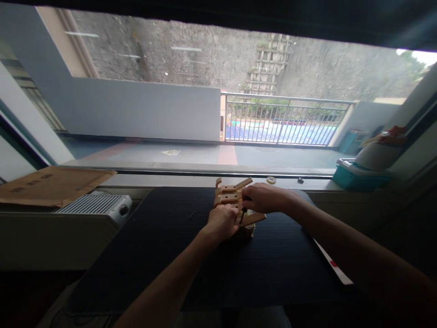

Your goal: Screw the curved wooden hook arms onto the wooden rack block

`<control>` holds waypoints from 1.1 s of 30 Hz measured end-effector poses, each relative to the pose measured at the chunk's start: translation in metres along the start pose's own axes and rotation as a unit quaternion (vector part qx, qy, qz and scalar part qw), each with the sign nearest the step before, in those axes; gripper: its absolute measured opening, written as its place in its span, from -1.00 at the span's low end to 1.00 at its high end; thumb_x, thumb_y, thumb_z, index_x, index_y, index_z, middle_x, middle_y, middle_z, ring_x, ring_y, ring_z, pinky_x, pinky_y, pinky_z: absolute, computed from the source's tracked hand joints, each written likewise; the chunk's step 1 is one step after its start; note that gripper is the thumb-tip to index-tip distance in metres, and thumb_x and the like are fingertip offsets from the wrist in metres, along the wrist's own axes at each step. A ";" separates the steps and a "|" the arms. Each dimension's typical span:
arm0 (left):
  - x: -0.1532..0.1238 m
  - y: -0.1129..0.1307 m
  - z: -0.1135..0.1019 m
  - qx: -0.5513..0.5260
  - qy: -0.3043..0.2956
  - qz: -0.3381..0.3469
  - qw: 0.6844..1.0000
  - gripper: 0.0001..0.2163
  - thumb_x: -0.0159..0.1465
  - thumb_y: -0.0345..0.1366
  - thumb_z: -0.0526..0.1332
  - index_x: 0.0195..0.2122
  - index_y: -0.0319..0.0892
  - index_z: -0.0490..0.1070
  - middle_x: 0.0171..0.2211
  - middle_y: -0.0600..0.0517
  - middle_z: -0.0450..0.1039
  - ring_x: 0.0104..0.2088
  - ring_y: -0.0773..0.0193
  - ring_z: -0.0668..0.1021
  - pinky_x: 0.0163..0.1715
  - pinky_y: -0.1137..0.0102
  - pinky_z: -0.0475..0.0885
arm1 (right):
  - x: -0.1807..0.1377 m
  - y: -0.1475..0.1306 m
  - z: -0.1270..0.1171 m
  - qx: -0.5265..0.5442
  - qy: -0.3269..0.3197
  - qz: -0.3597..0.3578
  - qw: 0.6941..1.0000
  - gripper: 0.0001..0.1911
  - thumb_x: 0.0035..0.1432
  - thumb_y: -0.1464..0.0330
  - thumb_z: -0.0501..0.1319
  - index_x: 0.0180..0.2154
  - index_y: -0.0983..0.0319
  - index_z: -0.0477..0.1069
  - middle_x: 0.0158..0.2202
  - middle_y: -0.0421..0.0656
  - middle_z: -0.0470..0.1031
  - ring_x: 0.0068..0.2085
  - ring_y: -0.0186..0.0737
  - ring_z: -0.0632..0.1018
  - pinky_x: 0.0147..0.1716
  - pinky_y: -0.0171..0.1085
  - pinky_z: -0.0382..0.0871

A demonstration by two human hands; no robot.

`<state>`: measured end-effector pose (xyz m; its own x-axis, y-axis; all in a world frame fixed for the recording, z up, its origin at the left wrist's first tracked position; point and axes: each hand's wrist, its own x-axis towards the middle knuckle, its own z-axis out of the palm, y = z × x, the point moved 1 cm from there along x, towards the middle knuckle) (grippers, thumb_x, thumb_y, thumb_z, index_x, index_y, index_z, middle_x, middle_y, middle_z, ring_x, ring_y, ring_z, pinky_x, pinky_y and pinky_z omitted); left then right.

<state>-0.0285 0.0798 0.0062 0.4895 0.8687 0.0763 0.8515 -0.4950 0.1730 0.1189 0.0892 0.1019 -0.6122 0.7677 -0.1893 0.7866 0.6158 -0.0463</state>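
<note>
A pale wooden assembly [229,199] of slats with dark holes and curved ends sits toward the far side of the dark table [153,255]. My left hand [223,222] is closed on its near left part. From the right, my right hand [268,197] is closed around a dark screwdriver [244,211], whose thin end points down at the near slat. Whether its tip touches a screw is too small to tell. Beneath the near slat, a brownish crumpled-looking block [248,231] partly shows, the rest hidden by the wood and my left hand.
A thin dark rod [191,214] lies left of the wood. Behind the table, a tape roll [271,180] and a small dark object [300,180] rest on the sill. At left, a brown envelope [51,184] covers part of a white heater [95,205]. A teal box [358,175] stands right.
</note>
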 end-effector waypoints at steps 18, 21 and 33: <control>0.000 -0.001 0.002 -0.016 0.009 0.000 1.000 -0.77 0.18 -0.16 0.14 -0.27 -0.12 0.51 -0.24 -0.06 0.55 -0.20 0.09 0.57 -0.23 0.32 0.45 | -0.002 0.003 -0.002 0.018 -0.006 0.020 1.000 -0.75 0.20 0.31 0.07 -0.32 0.28 0.47 -0.36 -0.10 0.49 -0.44 -0.32 0.39 -0.50 -0.34 0.12; 0.000 -0.001 0.001 -0.012 0.012 0.003 1.000 -0.78 0.18 -0.16 0.14 -0.27 -0.13 0.51 -0.24 -0.06 0.55 -0.20 0.07 0.57 -0.24 0.31 0.45 | -0.005 0.003 -0.008 0.020 -0.014 0.015 1.000 -0.76 0.18 0.25 0.12 -0.29 0.25 0.48 -0.34 -0.12 0.49 -0.44 -0.31 0.39 -0.51 -0.33 0.11; 0.002 0.000 0.002 -0.016 0.011 0.006 1.000 -0.80 0.18 -0.18 0.13 -0.32 -0.13 0.50 -0.27 -0.05 0.55 -0.25 0.10 0.58 -0.28 0.33 0.44 | -0.004 -0.002 -0.008 0.008 -0.011 -0.003 1.000 -0.80 0.18 0.38 0.08 -0.34 0.28 0.47 -0.38 -0.13 0.47 -0.44 -0.35 0.38 -0.47 -0.35 0.11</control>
<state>-0.0277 0.0815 0.0046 0.4951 0.8630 0.1002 0.8388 -0.5049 0.2035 0.1191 0.0864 0.1110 -0.6146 0.7603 -0.2104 0.7846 0.6167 -0.0635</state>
